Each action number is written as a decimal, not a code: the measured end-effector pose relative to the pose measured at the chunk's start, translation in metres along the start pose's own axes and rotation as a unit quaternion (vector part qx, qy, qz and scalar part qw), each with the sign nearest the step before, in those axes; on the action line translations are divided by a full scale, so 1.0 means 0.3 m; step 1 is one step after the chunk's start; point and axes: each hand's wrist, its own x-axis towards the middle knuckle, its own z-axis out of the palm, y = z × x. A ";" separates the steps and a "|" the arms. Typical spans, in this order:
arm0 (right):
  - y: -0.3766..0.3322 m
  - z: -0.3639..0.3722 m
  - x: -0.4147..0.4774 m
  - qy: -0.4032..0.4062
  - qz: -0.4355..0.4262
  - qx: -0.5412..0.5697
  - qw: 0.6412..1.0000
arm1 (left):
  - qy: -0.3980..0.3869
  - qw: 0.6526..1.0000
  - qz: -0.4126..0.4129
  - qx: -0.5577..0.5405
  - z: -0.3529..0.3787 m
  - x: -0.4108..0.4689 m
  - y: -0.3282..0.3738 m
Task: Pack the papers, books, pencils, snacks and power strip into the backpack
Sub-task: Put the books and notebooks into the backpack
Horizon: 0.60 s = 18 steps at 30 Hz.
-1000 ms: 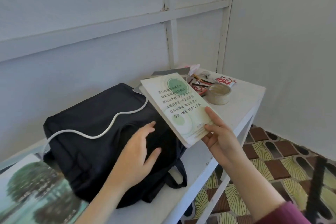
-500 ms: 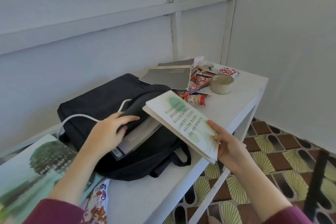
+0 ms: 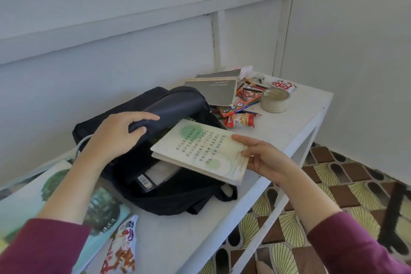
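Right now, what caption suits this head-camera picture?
Left hand holds the backpack open; right hand feeds a book into it.

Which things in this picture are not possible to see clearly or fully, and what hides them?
Head view: the inside of the backpack is mostly hidden by its lifted flap, the left hand and the book held by the right hand.
Head view: the white cable disappears behind the left wrist; where it goes cannot be told.
Head view: the snack bag is cut off by the bottom edge, its print blurred.

Matt black cloth backpack [image 3: 178, 196], matt paper book [image 3: 200, 153], glossy plastic snack pkt [image 3: 240, 120], painted table [image 3: 289, 122]
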 end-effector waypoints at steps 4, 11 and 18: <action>-0.023 0.091 0.085 0.010 0.005 0.003 1.000 | 0.012 1.000 -0.002 -0.008 -0.009 -0.003 0.010; 0.039 0.172 0.213 -0.016 -0.072 -0.267 0.961 | 0.011 1.000 -0.018 -0.003 -0.005 -0.013 0.013; 0.105 0.208 0.230 0.169 -0.261 -0.581 0.752 | 0.027 0.999 -0.017 -0.019 0.017 -0.042 0.025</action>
